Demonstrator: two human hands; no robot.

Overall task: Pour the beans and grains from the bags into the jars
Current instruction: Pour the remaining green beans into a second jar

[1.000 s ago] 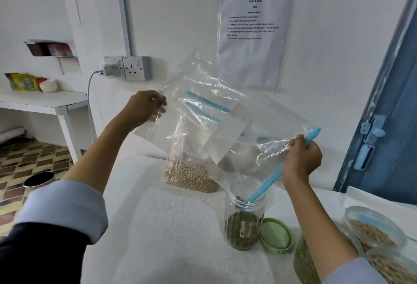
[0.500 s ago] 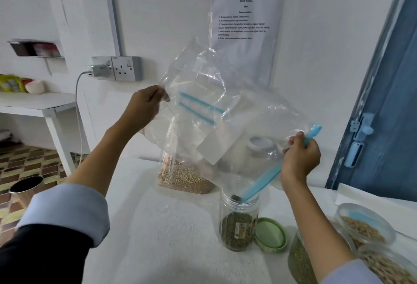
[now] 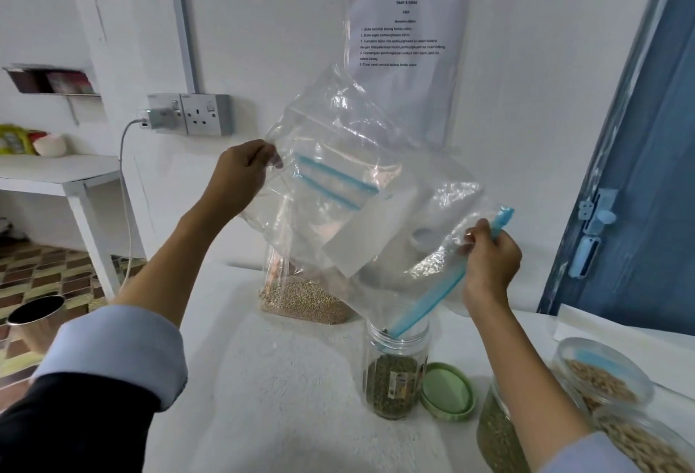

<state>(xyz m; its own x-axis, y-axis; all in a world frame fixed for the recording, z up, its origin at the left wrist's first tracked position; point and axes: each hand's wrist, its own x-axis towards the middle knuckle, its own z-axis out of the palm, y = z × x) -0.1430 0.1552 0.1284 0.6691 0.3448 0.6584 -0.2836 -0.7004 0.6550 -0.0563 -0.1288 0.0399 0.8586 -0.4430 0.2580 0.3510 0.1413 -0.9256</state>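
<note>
Below the right hand's (image 3: pixel 490 260) fingers, which pinch the blue zip edge of the clear zip bag (image 3: pixel 361 217), the bag's low corner dips into the open jar (image 3: pixel 396 363) of green beans. The left hand (image 3: pixel 240 171) pinches the bag's raised bottom corner. The bag looks nearly empty, though glare hides any last beans. To finish well, I would keep the low corner inside the mouth, lift the left side higher and shake lightly.

Beside the jar on the white surface (image 3: pixel 270 397) lies its green lid (image 3: pixel 447 391), clear of the pour. Behind the bag stands a second bag of pale grains (image 3: pixel 304 299). Under the right wrist crowd other jars (image 3: pixel 601 378) already holding grains, which an elbow could knock.
</note>
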